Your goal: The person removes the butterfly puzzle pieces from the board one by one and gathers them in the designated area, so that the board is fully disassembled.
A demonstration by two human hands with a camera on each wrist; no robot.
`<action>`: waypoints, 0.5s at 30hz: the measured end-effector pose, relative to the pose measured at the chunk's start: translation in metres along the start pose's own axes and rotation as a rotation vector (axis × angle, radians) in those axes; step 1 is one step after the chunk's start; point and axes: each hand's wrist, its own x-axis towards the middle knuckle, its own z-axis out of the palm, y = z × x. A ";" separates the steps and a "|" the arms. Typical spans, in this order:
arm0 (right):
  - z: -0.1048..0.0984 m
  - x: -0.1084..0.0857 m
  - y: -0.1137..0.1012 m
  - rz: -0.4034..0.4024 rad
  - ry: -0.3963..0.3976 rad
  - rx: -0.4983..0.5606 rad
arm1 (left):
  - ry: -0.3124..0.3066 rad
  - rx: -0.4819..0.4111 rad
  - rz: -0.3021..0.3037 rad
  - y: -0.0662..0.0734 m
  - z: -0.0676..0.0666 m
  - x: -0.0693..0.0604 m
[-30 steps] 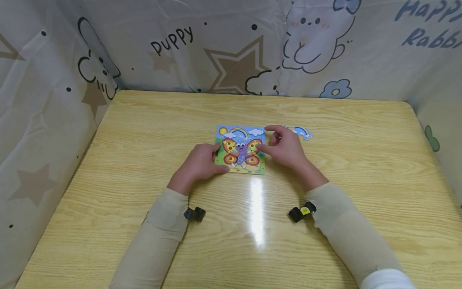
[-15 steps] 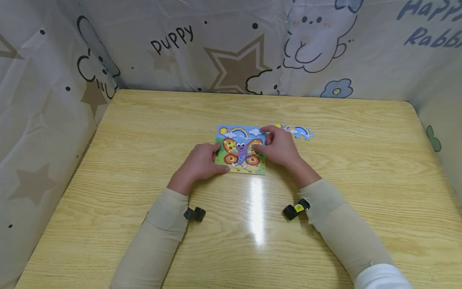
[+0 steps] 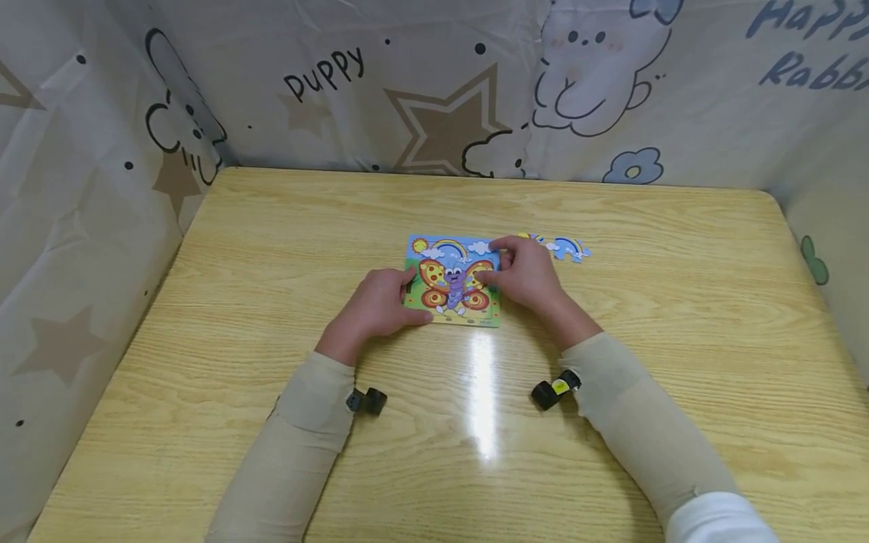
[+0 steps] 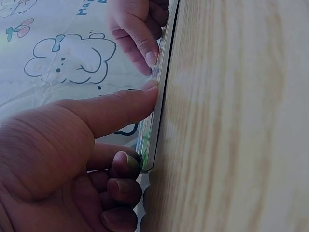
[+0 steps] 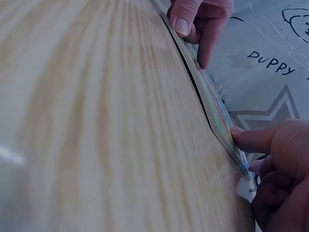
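A butterfly jigsaw puzzle in a flat board [image 3: 453, 302] lies on the table at mid-view. My left hand [image 3: 382, 305] holds its left side, with the thumb on the front left corner. In the left wrist view the curled fingers [image 4: 126, 191] meet the board's edge. From the other side, my right hand [image 3: 529, 275] grips the puzzle's upper right part between thumb and index finger. Its remaining fingers are curled under. Whether a separate piece sits between them, I cannot tell. Loose puzzle pieces [image 3: 569, 250], with rainbow and sun prints, lie just beyond the right hand and are partly hidden.
The wooden table [image 3: 271, 226] spreads around the board, with a bright glare streak in front. Printed cloth walls [image 3: 421, 45] enclose its back and sides. A small dark camera sits at each wrist.
My right hand has moved slightly left, its thumb and index finger now further over the board, uncovering more of the loose pieces. The left hand and the board stay almost still.
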 end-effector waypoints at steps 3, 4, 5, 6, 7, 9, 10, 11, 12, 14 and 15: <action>0.000 0.001 -0.001 0.014 -0.007 0.026 | 0.000 0.006 0.002 0.000 0.000 0.000; 0.001 0.001 -0.002 0.019 -0.010 0.040 | 0.000 0.008 0.005 0.000 0.000 0.000; 0.001 0.001 -0.002 0.023 -0.011 0.053 | 0.000 0.011 0.008 0.000 0.000 0.000; 0.001 0.001 -0.002 0.028 -0.014 0.065 | 0.001 0.012 0.013 0.000 0.000 0.000; 0.001 0.000 -0.003 0.032 -0.012 0.079 | 0.001 0.013 0.016 0.000 0.000 0.000; 0.001 0.000 -0.004 0.039 -0.006 0.099 | 0.000 0.014 0.023 0.000 0.000 -0.001; 0.001 0.000 -0.004 0.043 -0.004 0.102 | 0.000 0.013 0.022 0.001 0.000 -0.001; 0.001 0.000 -0.004 0.045 -0.001 0.107 | 0.001 0.013 0.022 0.001 -0.001 -0.001; 0.001 0.000 -0.004 0.049 0.001 0.110 | 0.000 0.012 0.021 0.001 -0.001 -0.001; 0.002 0.000 -0.004 0.056 0.009 0.120 | -0.001 0.011 0.019 0.001 -0.001 -0.001; 0.002 -0.001 -0.004 0.060 0.013 0.128 | -0.001 0.009 0.018 0.001 -0.001 -0.001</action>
